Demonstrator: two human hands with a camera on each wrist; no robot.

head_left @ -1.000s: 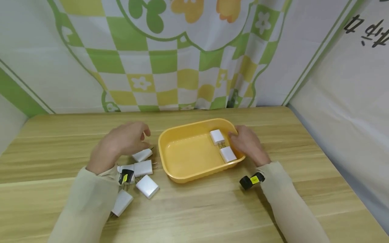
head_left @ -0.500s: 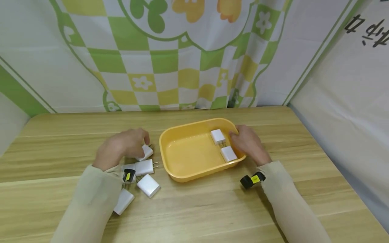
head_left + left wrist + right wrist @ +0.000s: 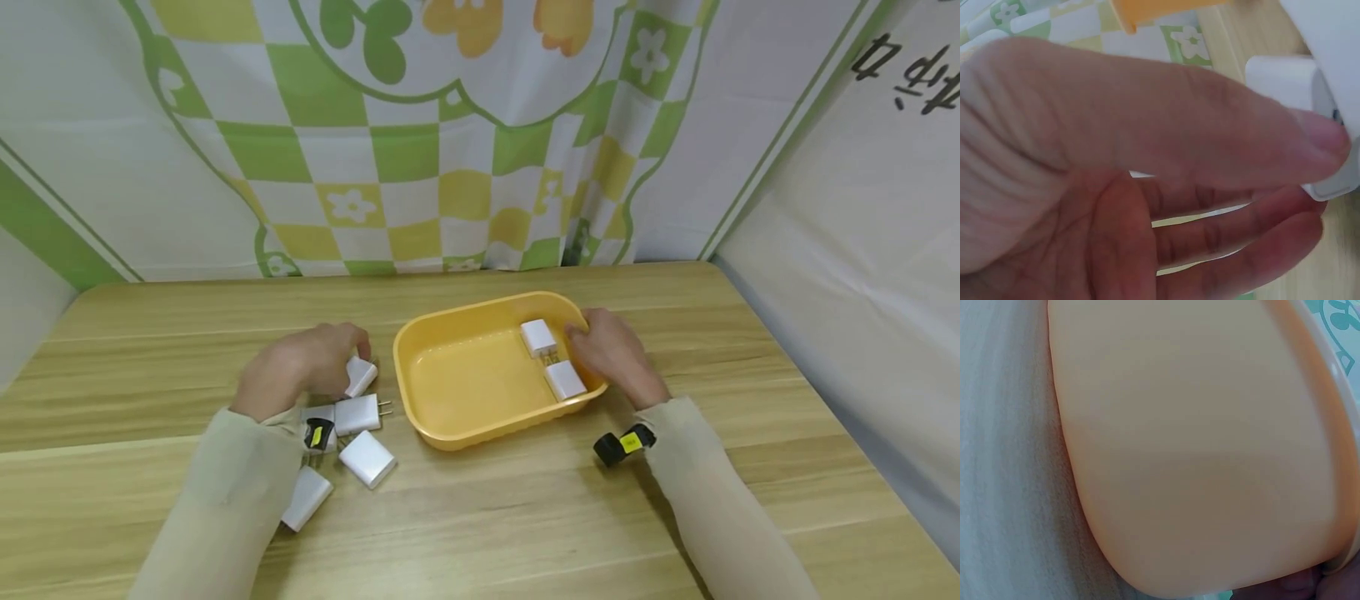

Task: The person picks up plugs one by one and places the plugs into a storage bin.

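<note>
My left hand [image 3: 303,367] pinches a white plug-in charger [image 3: 362,377] between thumb and fingers, low over the table left of the yellow tray [image 3: 468,437]. In the left wrist view the thumb lies across that charger [image 3: 1279,78], fingers behind it. My right hand [image 3: 611,354] grips the tray's right end, thumb over the rim; its fingers outside are mostly hidden. Two white chargers lie in the tray's right part, one charger [image 3: 538,337] behind the other charger [image 3: 566,381]. The right wrist view is filled by the tray's outer wall [image 3: 1204,444].
Beside the left wrist lie more chargers: one charger [image 3: 357,414] with prongs toward the tray, another charger [image 3: 367,458] nearer me, and a third charger [image 3: 307,498] by the sleeve. One more is partly covered by the wrist strap [image 3: 318,433]. A checked curtain [image 3: 405,150] hangs behind the table.
My left hand has come down onto the farthest loose charger and taken hold of it, turning it slightly. The right hand and the tray have stayed nearly still.
</note>
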